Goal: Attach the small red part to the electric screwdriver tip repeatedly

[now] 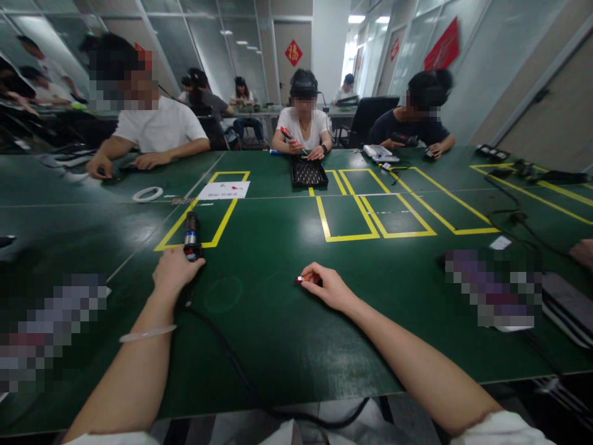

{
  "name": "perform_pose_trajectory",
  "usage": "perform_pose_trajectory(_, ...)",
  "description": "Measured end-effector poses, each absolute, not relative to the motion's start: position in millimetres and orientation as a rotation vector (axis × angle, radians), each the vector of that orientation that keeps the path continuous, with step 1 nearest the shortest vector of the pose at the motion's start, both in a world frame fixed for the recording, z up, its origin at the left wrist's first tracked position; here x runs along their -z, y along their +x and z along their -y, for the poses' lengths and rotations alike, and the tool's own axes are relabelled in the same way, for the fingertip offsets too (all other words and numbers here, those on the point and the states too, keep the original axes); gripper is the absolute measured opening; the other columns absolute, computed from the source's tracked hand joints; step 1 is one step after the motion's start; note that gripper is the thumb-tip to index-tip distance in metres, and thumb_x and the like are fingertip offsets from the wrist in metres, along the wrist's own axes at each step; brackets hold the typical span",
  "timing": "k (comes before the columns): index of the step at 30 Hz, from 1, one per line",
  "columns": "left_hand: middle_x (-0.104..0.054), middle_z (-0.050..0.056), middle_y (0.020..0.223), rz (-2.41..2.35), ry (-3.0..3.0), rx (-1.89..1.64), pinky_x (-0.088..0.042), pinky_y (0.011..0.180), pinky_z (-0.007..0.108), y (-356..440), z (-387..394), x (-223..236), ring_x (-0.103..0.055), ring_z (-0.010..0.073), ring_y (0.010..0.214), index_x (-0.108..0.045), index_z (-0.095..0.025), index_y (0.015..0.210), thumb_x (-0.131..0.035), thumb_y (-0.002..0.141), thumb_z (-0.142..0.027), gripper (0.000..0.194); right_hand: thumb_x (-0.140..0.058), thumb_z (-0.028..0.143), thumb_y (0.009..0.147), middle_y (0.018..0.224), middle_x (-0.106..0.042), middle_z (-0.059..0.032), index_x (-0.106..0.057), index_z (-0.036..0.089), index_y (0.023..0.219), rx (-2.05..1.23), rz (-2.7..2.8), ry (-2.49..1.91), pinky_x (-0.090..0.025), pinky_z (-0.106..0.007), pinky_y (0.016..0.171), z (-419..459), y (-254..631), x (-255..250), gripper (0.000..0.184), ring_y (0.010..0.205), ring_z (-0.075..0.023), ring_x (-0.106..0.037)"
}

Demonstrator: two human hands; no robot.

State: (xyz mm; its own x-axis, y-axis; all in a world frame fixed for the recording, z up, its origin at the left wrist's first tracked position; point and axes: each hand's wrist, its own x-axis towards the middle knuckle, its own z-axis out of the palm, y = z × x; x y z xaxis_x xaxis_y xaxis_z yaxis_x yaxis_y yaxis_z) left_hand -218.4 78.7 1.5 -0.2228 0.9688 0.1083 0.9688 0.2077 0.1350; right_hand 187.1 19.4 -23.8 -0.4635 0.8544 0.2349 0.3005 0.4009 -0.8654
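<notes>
My left hand (pixel 175 272) is wrapped around the near end of a dark cylindrical tool (pixel 191 227) with silver and blue bands, which points away from me over the table. Its fingers are mostly hidden behind the back of the hand, and the thumb sticks out to the right. A black cable (pixel 231 361) runs from near this hand toward the table's front edge. Between thumb and fingertips, my right hand (pixel 327 285) pinches a small red piece with a white patch (pixel 299 280), too small to name, just above the green table (pixel 259 334).
Yellow tape outlines (pixel 349 237) mark the table. Ahead lie a white sheet (pixel 225 190), a tape roll (pixel 147 194) and a black tray (pixel 309 175) of small parts. A co-worker (pixel 303 123) holds a red-and-black tool over that tray. Blurred-out devices lie on both sides.
</notes>
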Motion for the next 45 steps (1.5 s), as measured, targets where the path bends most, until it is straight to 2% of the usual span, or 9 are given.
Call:
perform_pose_trajectory(4, -0.051, 0.024, 0.117, -2.526, 1.898, -0.185, -0.048, 0.078, 0.046, -176.2, -71.8, -4.2, -0.054, 0.0382, 0.107, -0.051, -0.009, 0.12, -0.05, 0.078, -0.055, 0.062, -0.059, 0.023, 0.087, 0.083, -0.059, -0.0006, -0.059, 0.017, 0.096, -0.949, 1.975, -0.98, -0.044, -0.024, 0.067, -20.4, 187.1, 25.1, 0.011, 0.071, -0.0121, -0.055)
perform_pose_trajectory(13, -0.049, 0.014, 0.123, -2.034, 2.366, -0.325, -0.049, 0.082, 0.037, -63.8, -42.0, -2.3, -0.054, 0.0283, 0.107, -0.043, -0.016, 0.13, -0.054, 0.078, -0.048, 0.063, -0.061, 0.019, 0.083, 0.085, -0.058, -0.0009, -0.058, 0.017, 0.093, -0.901, 1.969, -0.975, -0.045, -0.025, 0.07, -22.7, 186.9, 27.4, 0.011, 0.074, -0.0129, -0.057)
perform_pose_trajectory(19, -0.051, 0.014, 0.119, -1.742, 2.536, -0.449, -0.045, 0.087, 0.04, -10.0, -15.9, 4.5, -0.053, 0.0284, 0.105, -0.04, -0.017, 0.135, -0.059, 0.078, -0.046, 0.066, -0.058, 0.017, 0.082, 0.081, -0.058, 0.0007, -0.055, 0.018, 0.092, -0.834, 1.92, -1.089, -0.044, -0.024, 0.066, -27.0, 189.8, 30.8, 0.011, 0.069, -0.0123, -0.054)
perform_pose_trajectory(27, -0.049, 0.012, 0.122, -1.643, 2.569, -0.466, -0.044, 0.087, 0.039, 0.9, -6.2, 8.2, -0.053, 0.0274, 0.105, -0.029, -0.023, 0.144, -0.057, 0.08, -0.044, 0.073, -0.062, 0.014, 0.078, 0.079, -0.057, 0.0009, -0.055, 0.019, 0.086, -0.719, 2.061, -1.154, -0.043, -0.025, 0.068, -24.3, 191.4, 23.6, 0.012, 0.072, -0.014, -0.054)
perform_pose_trajectory(33, -0.048, 0.013, 0.123, -1.634, 2.58, -0.462, -0.044, 0.088, 0.04, 0.2, -6.1, 9.0, -0.052, 0.0278, 0.107, -0.028, -0.022, 0.145, -0.055, 0.082, -0.044, 0.073, -0.063, 0.015, 0.081, 0.086, -0.053, -0.0006, -0.058, 0.019, 0.089, -0.682, 2.087, -1.135, -0.043, -0.025, 0.069, -26.4, 191.1, 27.1, 0.011, 0.077, -0.0143, -0.055)
perform_pose_trajectory(39, -0.048, 0.014, 0.123, -1.639, 2.597, -0.461, -0.044, 0.088, 0.04, 0.3, -5.1, 8.2, -0.052, 0.0282, 0.107, -0.032, -0.021, 0.143, -0.054, 0.083, -0.044, 0.069, -0.062, 0.009, 0.081, 0.086, -0.058, -0.0007, -0.057, 0.019, 0.094, -0.717, 2.111, -1.08, -0.045, -0.025, 0.07, -25.1, 189.6, 27.2, 0.017, 0.074, -0.0141, -0.056)
perform_pose_trajectory(45, -0.05, 0.013, 0.12, -1.656, 2.63, -0.441, -0.043, 0.088, 0.039, 1.0, -5.4, 4.9, -0.052, 0.0272, 0.105, -0.035, -0.019, 0.141, -0.054, 0.082, -0.044, 0.066, -0.057, 0.015, 0.089, 0.092, -0.058, -0.0042, -0.062, 0.019, 0.099, -0.569, 2.222, -1.022, -0.046, -0.028, 0.08, -21.2, 192.3, 21.1, 0.012, 0.087, -0.0168, -0.058)
